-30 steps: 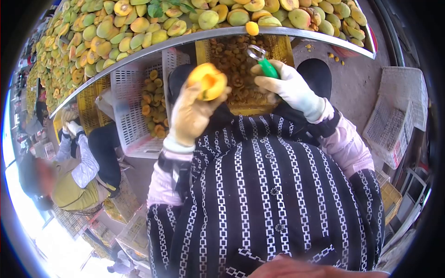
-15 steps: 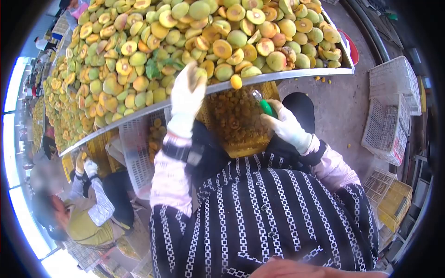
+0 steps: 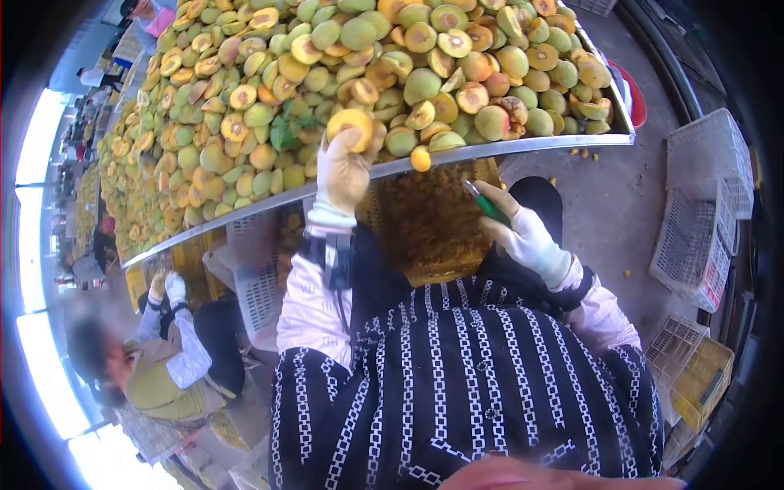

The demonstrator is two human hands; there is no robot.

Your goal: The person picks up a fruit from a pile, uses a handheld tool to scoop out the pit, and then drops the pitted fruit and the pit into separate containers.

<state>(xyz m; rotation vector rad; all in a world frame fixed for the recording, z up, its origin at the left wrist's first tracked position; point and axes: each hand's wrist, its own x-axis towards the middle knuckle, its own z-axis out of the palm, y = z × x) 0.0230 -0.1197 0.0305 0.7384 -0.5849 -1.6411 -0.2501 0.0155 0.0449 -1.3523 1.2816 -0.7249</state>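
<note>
My left hand (image 3: 346,170), in a white glove with a tan palm, is closed around a halved yellow peach (image 3: 351,129) at the metal edge of the fruit table. The cut face of the peach is turned upward. In my gloved right hand (image 3: 527,238) is a green-handled tool (image 3: 492,211) with a small metal tip, held away from the peach. Halved peaches (image 3: 286,69) heap the table in front of me. A small orange piece (image 3: 420,158) sits on the table's rim (image 3: 506,149) between my hands.
Below the rim, a yellow crate (image 3: 445,269) holds brownish bits. A white crate (image 3: 255,286) stands to its left. Another person (image 3: 167,351) works at lower left. White crates (image 3: 694,237) and a yellow crate (image 3: 704,380) stand on the right, and a red basin (image 3: 635,96) lies beyond the table corner.
My left hand has turned, and the cut face of a peach half now shows in it. The tool in my right hand has tilted, and the whole view has shifted slightly.
</note>
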